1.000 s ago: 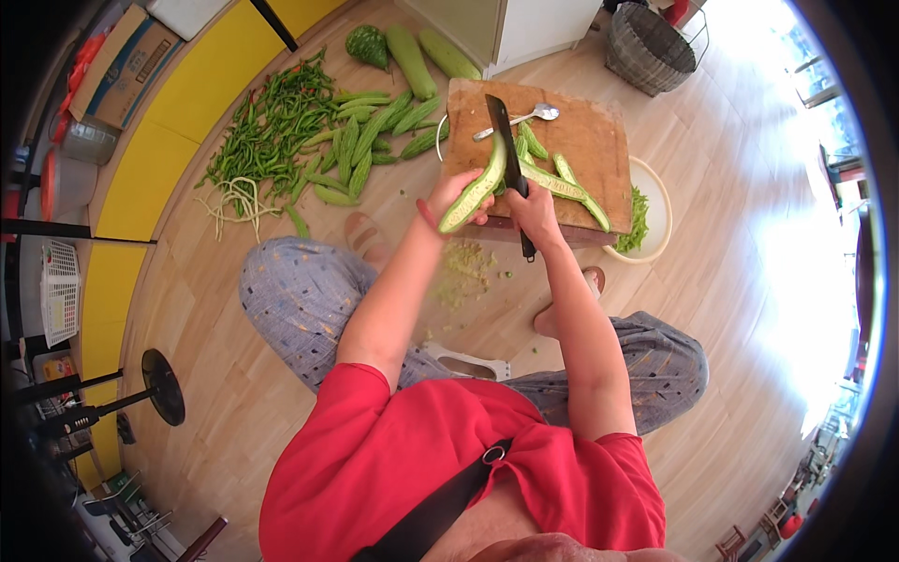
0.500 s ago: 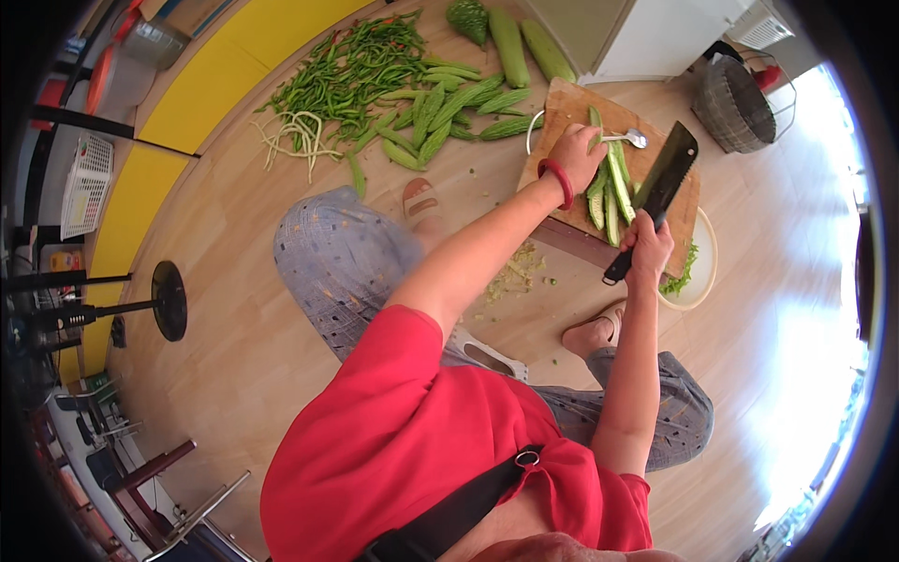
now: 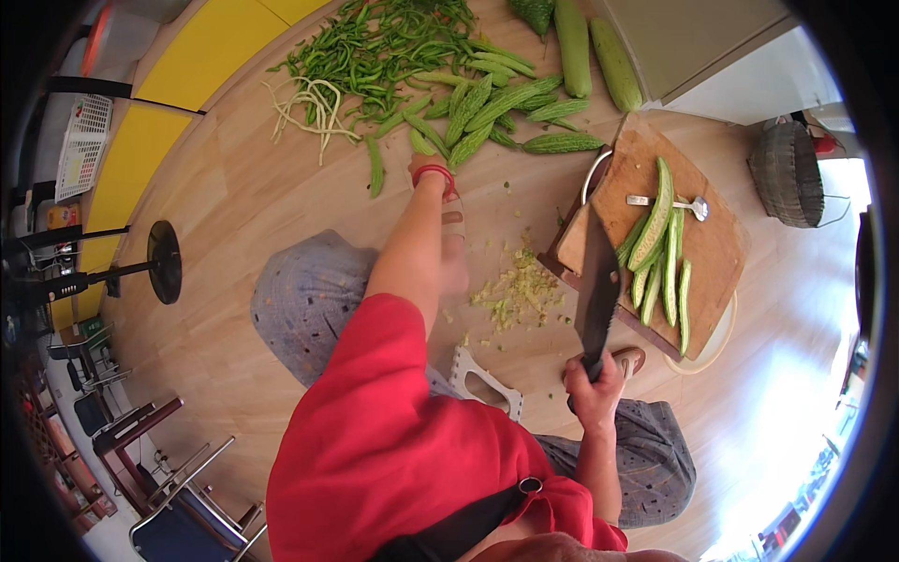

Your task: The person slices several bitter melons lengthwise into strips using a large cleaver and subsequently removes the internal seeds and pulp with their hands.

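Note:
My left hand [image 3: 427, 165], with a red bangle at the wrist, reaches down to the near end of a green bitter melon [image 3: 421, 141] at the edge of a pile on the floor. Its fingers are mostly hidden, so their grip does not show. In my right hand [image 3: 596, 391] is the handle of a dark cleaver [image 3: 597, 304], blade pointing away, beside the left edge of a wooden cutting board [image 3: 716, 220]. Lengthwise-cut bitter melon pieces [image 3: 653, 225] lie on the board. A metal spoon [image 3: 691, 205] rests there too, partly under one piece.
Green chilies [image 3: 375, 56] and pale long beans [image 3: 314, 114] lie left of the bitter melon pile [image 3: 496, 108]. Long gourds [image 3: 573, 51] lie behind. Pale scraps [image 3: 520, 290] cover the floor near a white stool [image 3: 487, 382]. A basket [image 3: 785, 173] stands far right.
My left hand has left the melon pieces on the board and moved left to the pile. My right hand has drawn the cleaver back toward me and off to the board's left side.

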`<act>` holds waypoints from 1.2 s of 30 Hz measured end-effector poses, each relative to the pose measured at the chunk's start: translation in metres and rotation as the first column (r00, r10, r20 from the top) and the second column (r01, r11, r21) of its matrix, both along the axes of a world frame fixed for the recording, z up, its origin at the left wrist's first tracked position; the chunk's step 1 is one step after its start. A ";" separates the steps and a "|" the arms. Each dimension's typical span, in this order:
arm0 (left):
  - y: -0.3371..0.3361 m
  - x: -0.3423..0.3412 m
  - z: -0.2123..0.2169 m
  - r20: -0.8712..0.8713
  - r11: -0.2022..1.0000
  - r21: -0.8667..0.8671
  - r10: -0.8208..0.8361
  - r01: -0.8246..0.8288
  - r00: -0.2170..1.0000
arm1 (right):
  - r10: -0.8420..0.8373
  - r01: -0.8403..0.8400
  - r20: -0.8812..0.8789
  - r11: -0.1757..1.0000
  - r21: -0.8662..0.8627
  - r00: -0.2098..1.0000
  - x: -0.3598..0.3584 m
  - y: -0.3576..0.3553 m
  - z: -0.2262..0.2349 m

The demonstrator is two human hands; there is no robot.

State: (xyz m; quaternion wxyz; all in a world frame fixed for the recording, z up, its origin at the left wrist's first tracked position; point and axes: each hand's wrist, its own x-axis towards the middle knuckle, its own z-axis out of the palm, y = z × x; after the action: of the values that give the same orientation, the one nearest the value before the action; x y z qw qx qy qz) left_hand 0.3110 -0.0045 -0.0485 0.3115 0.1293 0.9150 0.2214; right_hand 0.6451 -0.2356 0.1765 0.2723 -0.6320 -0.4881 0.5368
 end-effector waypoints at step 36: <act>-0.124 0.036 0.151 -0.097 0.605 0.491 -0.678 0.627 0.729 | 0.206 -0.403 0.444 0.817 0.412 0.872 -0.071 0.031 -0.016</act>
State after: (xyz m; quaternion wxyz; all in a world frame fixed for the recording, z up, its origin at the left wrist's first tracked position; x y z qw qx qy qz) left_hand 0.3465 -0.1283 0.1022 0.3718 0.5175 0.6994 0.3236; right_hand 0.5737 -0.2044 0.1609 0.2330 -0.5447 -0.7481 0.2989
